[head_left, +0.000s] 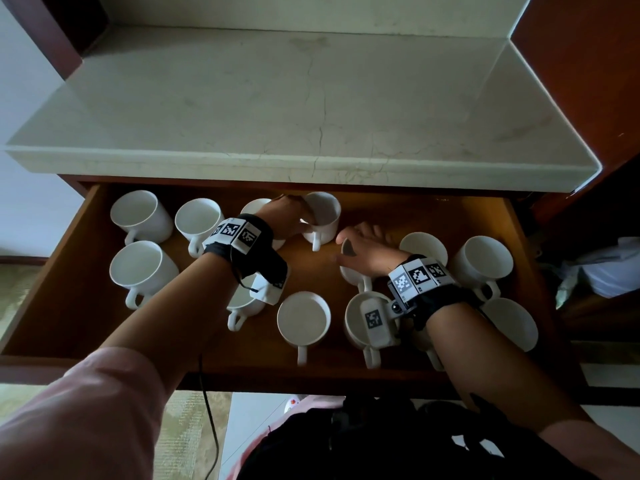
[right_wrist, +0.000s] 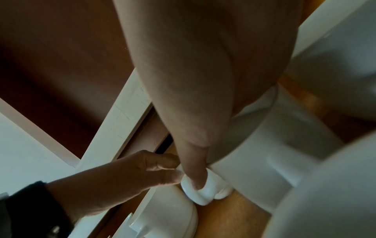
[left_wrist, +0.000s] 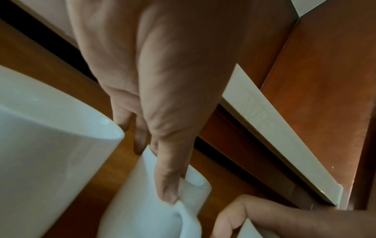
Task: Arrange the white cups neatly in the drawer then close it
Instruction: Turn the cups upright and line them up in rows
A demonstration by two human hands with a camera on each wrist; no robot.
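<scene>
The left hand [head_left: 284, 216] pinches a back cup's [head_left: 323, 216] rim in the drawer [head_left: 69, 271]; beside it the right hand [head_left: 367, 252] grips another cup [head_left: 353, 277]

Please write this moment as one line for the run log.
drawer: open | left hand: grips rim of back-row cup | right hand: on another cup, grip unclear | stage: arranging

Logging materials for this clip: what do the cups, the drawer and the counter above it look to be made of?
Cups: glazed white ceramic by the look, smooth with small glints on the rims.
Drawer: wood or wood veneer, warm brown, satin finish.
Counter: pale stone, possibly marble, with thin dark veins and a matte surface.
</scene>
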